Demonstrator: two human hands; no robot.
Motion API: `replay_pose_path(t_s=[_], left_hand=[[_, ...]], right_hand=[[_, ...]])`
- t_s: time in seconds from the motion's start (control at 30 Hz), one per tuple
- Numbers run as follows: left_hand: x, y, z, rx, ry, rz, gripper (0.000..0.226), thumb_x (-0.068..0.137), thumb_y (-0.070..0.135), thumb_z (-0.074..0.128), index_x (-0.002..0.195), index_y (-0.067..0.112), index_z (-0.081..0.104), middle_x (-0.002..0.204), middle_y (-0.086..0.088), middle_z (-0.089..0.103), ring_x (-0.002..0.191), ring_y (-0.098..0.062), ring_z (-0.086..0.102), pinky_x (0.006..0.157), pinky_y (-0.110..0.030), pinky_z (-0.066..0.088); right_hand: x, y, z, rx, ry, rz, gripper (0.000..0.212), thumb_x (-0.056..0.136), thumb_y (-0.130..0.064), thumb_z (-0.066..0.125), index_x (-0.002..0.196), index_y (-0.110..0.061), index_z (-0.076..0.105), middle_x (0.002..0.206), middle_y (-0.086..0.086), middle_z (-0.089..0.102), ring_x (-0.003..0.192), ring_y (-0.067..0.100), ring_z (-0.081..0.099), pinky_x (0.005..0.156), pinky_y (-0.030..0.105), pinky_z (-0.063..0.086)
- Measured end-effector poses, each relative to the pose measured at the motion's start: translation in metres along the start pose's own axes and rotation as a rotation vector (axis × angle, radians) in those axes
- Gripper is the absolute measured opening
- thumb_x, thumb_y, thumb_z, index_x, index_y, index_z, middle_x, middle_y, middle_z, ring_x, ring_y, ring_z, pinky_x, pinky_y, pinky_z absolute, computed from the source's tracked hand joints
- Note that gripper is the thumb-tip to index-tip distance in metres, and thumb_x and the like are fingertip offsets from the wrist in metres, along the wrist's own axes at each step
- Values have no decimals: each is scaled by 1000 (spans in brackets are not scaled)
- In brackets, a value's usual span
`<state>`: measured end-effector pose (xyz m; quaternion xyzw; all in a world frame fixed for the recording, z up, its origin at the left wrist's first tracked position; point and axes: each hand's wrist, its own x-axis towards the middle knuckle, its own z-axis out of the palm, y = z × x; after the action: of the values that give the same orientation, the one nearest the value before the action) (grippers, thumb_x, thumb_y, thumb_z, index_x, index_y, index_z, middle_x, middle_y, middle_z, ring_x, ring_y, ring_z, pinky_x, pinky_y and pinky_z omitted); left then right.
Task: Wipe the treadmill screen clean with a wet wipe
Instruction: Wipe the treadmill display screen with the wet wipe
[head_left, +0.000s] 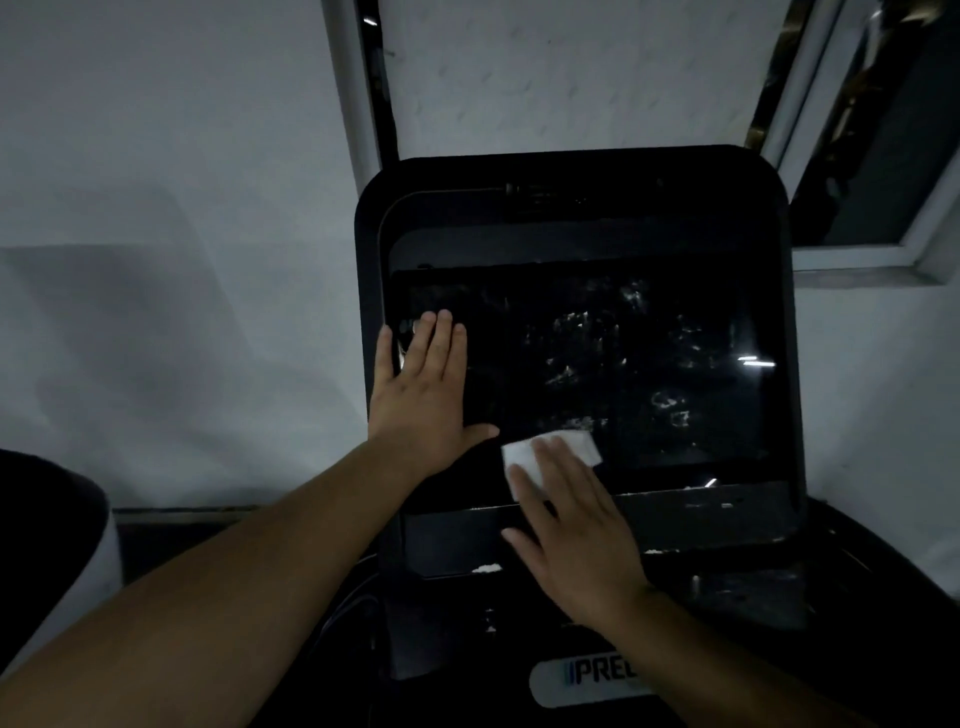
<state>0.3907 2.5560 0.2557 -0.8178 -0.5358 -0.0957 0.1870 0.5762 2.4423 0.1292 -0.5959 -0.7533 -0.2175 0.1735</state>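
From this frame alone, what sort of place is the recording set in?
Probably a gym or home workout room. A treadmill console with a dark, smeared screen fills the view, a partly hidden logo badge sits below it, and a plain white wall and a window frame stand behind.

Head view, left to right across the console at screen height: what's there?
Left hand flat at the screen's left edge → wet wipe under the right hand → smudged treadmill screen → window frame.

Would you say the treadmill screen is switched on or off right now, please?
Off: the screen is black, showing only smears and a reflected glint, while the right hand presses the wipe at its lower edge.
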Motion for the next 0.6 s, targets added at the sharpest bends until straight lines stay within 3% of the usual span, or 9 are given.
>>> replay_pose_path(t_s=[0.17,0.37,0.5,0.6], left_hand=[[0,0,3,15,15,-6,122,81,91,33,160,11,-16,169,-10,-19,154,-23,-23,121,-60,-11],[0,-1,3,14,21,-3,122,81,90,32,159,11,-16,169,-10,-19,154,-23,-22,121,-60,-12],[1,-2,5,21,22,-1,122,81,91,32,159,11,-18,169,-11,-20,154,-23,-23,121,-60,-12],[2,-1,6,20,22,3,121,81,91,30,158,11,-19,169,-11,-21,154,-23,-24,121,-60,-12]], right_hand=[[-5,1,2,37,-8,197,70,103,-57,44,157,-12,38,167,24,19,156,39,14,120,57,30],[3,-28,5,83,3,132,69,103,-57,45,156,-13,39,167,22,21,157,36,12,122,54,27],[-9,3,4,47,28,234,70,103,-57,44,158,-15,35,168,20,19,157,36,12,120,55,31],[-3,-16,5,78,-2,273,76,101,-60,46,159,-13,32,168,22,17,157,39,9,121,57,28]])
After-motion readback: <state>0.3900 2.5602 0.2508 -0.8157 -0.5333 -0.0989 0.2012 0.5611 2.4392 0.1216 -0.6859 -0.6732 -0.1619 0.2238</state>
